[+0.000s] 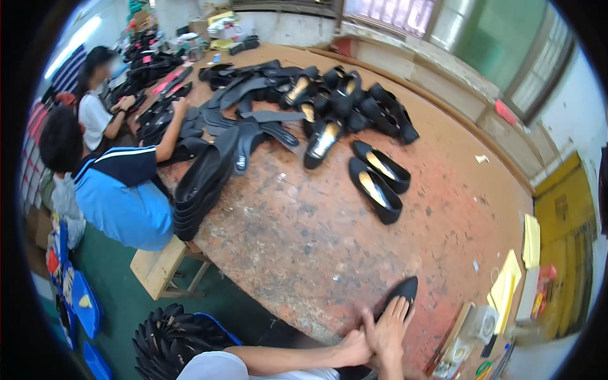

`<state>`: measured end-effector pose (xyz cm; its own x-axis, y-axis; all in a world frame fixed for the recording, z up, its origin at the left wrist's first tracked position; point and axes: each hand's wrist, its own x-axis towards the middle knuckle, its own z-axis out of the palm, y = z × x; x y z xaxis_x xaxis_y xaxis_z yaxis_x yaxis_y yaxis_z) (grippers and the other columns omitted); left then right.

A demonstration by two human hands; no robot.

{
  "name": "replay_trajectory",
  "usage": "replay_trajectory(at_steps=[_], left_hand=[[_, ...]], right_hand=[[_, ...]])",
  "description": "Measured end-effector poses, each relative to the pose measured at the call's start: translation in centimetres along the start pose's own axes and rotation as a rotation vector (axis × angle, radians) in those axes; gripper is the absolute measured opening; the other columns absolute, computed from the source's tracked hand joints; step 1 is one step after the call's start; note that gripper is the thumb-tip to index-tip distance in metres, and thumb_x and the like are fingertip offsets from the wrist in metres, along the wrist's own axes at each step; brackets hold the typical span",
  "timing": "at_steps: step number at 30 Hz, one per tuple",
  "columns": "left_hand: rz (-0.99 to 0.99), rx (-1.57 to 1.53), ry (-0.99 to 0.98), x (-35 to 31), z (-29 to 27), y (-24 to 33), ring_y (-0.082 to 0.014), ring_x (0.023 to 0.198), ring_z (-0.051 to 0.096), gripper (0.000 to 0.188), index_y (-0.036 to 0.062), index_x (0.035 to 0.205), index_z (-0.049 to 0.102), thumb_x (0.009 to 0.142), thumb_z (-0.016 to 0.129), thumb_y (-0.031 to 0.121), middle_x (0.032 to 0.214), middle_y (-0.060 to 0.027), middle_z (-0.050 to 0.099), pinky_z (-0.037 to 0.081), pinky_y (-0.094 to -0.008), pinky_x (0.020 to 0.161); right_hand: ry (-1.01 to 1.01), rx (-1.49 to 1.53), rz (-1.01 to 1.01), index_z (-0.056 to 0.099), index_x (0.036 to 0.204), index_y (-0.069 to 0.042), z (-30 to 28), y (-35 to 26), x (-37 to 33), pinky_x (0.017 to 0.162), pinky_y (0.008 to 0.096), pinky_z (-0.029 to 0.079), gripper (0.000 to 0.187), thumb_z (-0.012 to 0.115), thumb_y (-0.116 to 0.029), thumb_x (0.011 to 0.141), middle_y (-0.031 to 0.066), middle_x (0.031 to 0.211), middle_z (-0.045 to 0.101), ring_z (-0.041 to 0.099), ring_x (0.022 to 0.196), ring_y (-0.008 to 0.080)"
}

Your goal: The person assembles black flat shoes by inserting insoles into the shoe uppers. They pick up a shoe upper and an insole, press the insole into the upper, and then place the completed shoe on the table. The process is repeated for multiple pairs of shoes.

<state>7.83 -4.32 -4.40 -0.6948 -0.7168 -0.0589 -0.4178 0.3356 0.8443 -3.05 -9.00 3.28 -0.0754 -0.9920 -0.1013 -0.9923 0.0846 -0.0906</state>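
A black pointed shoe [410, 289] lies near the table's front edge, its toe pointing away from me. The fingers of my right hand [391, 326] are held together and reach into the shoe's opening. My left hand [354, 348] is close against the right hand at the heel end. Its fingers are mostly hidden and partly blurred, so I cannot tell whether it grips the heel. Further off on the table stands a pair of black shoes [394, 170] with gold-coloured insoles.
More black shoes [345, 95] are heaped at the back. Stacked black insoles [212, 171] lie at the left, beside a co-worker in a blue shirt [123, 199]; another person sits beyond. Black shoe pieces [171, 345] fill a container at lower left. Yellow sheets [506, 285] and green-handled scissors [483, 369] are at right.
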Motion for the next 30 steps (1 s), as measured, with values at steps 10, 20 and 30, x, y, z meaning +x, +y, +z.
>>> replay_trajectory(at_steps=[10, 20, 30], left_hand=[[0.204, 0.032, 0.286, 1.8, 0.1, -0.1, -0.0471, 0.078, 0.072, 0.053, -0.0095, 0.103, 0.072, 0.090, 0.079, 0.042, 0.090, -0.0314, 0.072, 0.059, -0.0547, 0.069], [0.187, 0.073, 0.119, 3.8, -1.4, 0.2, -0.0443, 0.081, 0.075, 0.044, -0.0088, 0.098, 0.073, 0.083, 0.078, 0.032, 0.087, -0.0290, 0.074, 0.061, -0.0532, 0.072], [-0.431, 0.553, 0.702, -12.1, -27.2, -7.8, -0.0396, 0.097, 0.076, 0.059, 0.0027, 0.129, 0.066, 0.085, 0.085, 0.038, 0.150, -0.0194, 0.057, 0.064, -0.0484, 0.079]], right_hand=[[0.142, -0.072, -0.022, 0.062, 0.126, 0.022, 1.8, 1.4, 2.2, 0.132, 0.0610, 0.013, 0.095, 0.046, -0.068, 0.104, 0.0378, 0.134, 0.064, 0.054, 0.140, 0.0462], [-0.183, -0.033, -0.093, 0.057, 0.143, 0.014, -2.6, 2.4, 3.1, 0.128, 0.0637, 0.021, 0.094, 0.059, -0.068, 0.097, 0.0358, 0.148, 0.056, 0.051, 0.144, 0.0465], [-0.386, 1.286, -0.463, 0.059, 0.147, 0.002, -8.0, -17.8, 16.5, 0.106, 0.0371, 0.055, 0.049, 0.072, -0.022, 0.106, 0.0170, 0.140, 0.071, 0.067, 0.131, 0.0239]])
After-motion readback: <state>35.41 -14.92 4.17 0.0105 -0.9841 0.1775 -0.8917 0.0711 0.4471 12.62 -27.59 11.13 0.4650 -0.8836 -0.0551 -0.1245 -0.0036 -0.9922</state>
